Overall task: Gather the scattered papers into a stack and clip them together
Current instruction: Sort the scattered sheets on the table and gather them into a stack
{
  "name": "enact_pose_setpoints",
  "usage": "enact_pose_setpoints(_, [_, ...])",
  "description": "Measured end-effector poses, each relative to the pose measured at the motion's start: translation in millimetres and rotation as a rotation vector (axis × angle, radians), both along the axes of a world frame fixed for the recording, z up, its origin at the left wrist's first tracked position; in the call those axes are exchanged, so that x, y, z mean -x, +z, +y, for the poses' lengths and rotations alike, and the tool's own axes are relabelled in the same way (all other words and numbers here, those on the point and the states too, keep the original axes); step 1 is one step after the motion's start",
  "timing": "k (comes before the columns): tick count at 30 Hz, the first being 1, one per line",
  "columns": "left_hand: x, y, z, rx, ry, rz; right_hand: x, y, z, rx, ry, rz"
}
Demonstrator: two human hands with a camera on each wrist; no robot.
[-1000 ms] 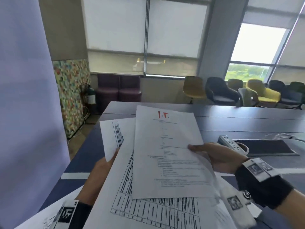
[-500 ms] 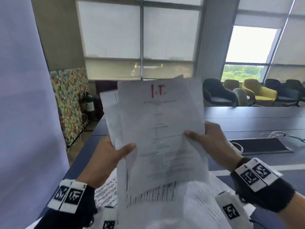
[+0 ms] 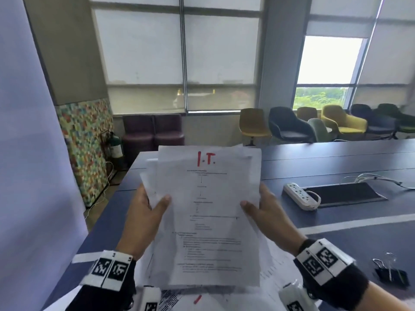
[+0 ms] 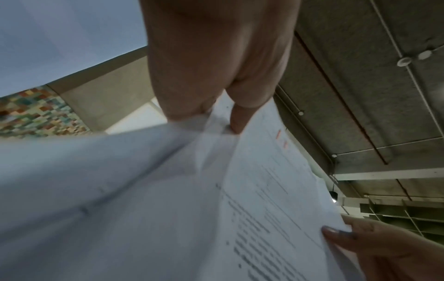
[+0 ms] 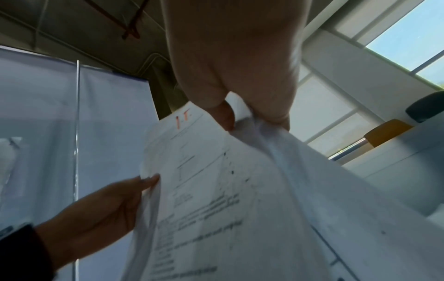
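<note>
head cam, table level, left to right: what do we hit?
Fire extinguisher → left hand → stack of papers → right hand → power strip → black mat → binder clip.

papers (image 3: pixel 208 212): several, exact count unclear | binder clip (image 3: pixel 391 271): 1 | power strip (image 3: pixel 299 195): 1 | hands: 2
</note>
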State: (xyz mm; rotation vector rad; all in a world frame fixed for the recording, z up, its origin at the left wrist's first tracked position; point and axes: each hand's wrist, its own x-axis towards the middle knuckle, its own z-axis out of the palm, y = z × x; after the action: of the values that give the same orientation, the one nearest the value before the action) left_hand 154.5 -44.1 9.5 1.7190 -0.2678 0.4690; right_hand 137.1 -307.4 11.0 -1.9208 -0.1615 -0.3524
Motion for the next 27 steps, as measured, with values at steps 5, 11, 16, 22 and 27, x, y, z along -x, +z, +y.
enact_pose_setpoints(5, [-1.2,28.6,-14.7,0.018,0.111,-0.163,-3.3,21.6,12.1,-0.019,-0.171,-0.2])
enact_pose_setpoints(11, [3.7,76.7,-29.5,0.01,0.114,-0.347,6.0,73.4,19.5,0.034,-0.178,-0.511])
enact_pose_setpoints(16, [-4.8,38.2,-27.7,0.019,0.035,-0.129,3.3,29.8,7.5,-0.025,-0.157,-0.254])
enact_pose_setpoints(22, [-12.3,-4.5,-18.7,-0.047,0.092,0.056,-2.8,-23.0,6.3,-0.018,-0.164,-0.039])
enact_pose_setpoints(27, [-13.6,20.3,-27.4,0.013,0.143,-0.12,-6.8,13.2,12.8,0.013,-0.237,-0.239])
